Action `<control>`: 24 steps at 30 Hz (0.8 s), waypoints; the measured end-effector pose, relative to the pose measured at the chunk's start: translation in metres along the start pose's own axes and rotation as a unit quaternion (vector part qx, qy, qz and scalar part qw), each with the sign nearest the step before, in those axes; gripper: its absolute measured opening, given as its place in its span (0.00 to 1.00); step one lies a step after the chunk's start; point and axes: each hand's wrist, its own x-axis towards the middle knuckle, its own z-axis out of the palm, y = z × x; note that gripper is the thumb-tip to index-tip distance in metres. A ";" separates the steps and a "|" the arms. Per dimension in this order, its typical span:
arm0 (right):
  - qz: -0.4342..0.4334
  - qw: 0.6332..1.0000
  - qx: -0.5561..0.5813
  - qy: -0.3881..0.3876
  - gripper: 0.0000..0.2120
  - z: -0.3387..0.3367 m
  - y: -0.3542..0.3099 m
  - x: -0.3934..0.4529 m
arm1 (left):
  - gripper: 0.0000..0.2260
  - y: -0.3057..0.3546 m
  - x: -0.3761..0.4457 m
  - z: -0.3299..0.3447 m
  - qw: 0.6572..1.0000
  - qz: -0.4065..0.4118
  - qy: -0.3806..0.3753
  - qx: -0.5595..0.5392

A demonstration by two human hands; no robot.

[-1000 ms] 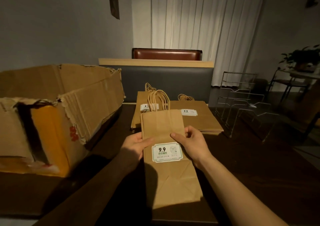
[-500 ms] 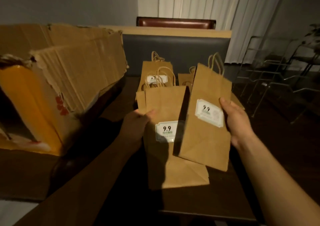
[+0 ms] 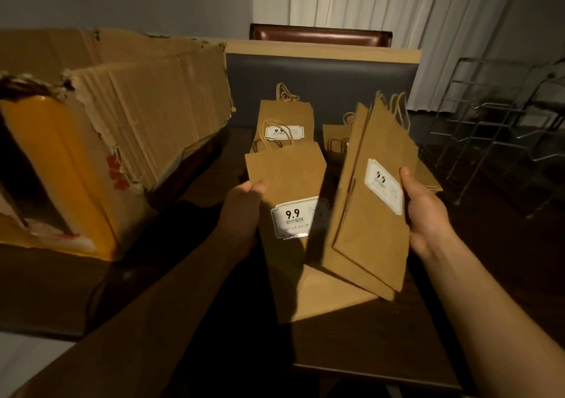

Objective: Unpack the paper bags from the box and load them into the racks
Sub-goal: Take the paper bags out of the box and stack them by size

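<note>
My left hand [image 3: 244,208] grips the left edge of a flat brown paper bag [image 3: 290,183] with a white "9.9" label, held above the dark table. My right hand [image 3: 425,214] holds a second small bundle of paper bags [image 3: 367,223] by its right edge, tilted and fanned away from the first. Further back lie two more stacks of paper bags [image 3: 284,116] on the table. The torn cardboard box [image 3: 122,116] stands at the left. The wire racks [image 3: 495,134] stand at the right, beyond my right hand.
A dark table [image 3: 351,345] carries everything; its front edge is near the bottom. A grey bench back with a wooden top [image 3: 324,52] and a brown chair stand behind. White curtains hang at the back right.
The single stack held in both hands has split: my right hand has lifted some bags off to the right and tilted them, while the left keeps the rest. The view has moved closer.
</note>
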 end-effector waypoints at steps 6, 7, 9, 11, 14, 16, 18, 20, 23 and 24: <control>-0.039 0.984 -0.170 -0.035 0.11 0.015 0.019 -0.001 | 0.13 -0.003 -0.004 0.002 0.996 -0.006 -0.074 -0.053; -0.034 0.979 -0.191 -0.054 0.10 0.018 0.024 -0.001 | 0.13 -0.002 -0.006 0.004 0.993 -0.015 -0.106 -0.049; -0.046 0.975 -0.196 -0.092 0.09 0.024 0.027 -0.003 | 0.11 -0.005 -0.007 0.006 0.982 -0.030 -0.173 -0.067; -0.087 0.976 -0.170 -0.101 0.10 0.027 0.025 -0.003 | 0.13 -0.008 -0.010 0.009 0.969 -0.033 -0.232 -0.083; -0.122 0.978 -0.120 -0.118 0.12 0.027 0.020 -0.005 | 0.13 -0.009 -0.013 0.011 0.967 0.006 -0.251 -0.039; -0.096 0.972 -0.112 -0.185 0.14 0.025 0.016 -0.009 | 0.14 -0.004 -0.011 0.010 0.978 0.040 -0.196 -0.060; -0.069 0.956 -0.128 -0.253 0.17 0.024 0.013 -0.014 | 0.15 0.003 -0.007 0.005 0.984 0.060 -0.126 -0.110; -0.096 0.948 -0.131 -0.275 0.19 0.024 0.015 -0.016 | 0.17 0.017 -0.007 0.000 0.985 0.092 -0.106 -0.101; -0.176 0.943 -0.110 -0.261 0.18 0.025 0.017 -0.019 | 0.18 0.034 -0.012 0.000 0.982 0.146 -0.117 -0.033; -0.197 0.941 -0.106 -0.253 0.17 0.026 0.017 -0.020 | 0.17 0.036 -0.016 0.001 0.982 0.147 -0.119 -0.024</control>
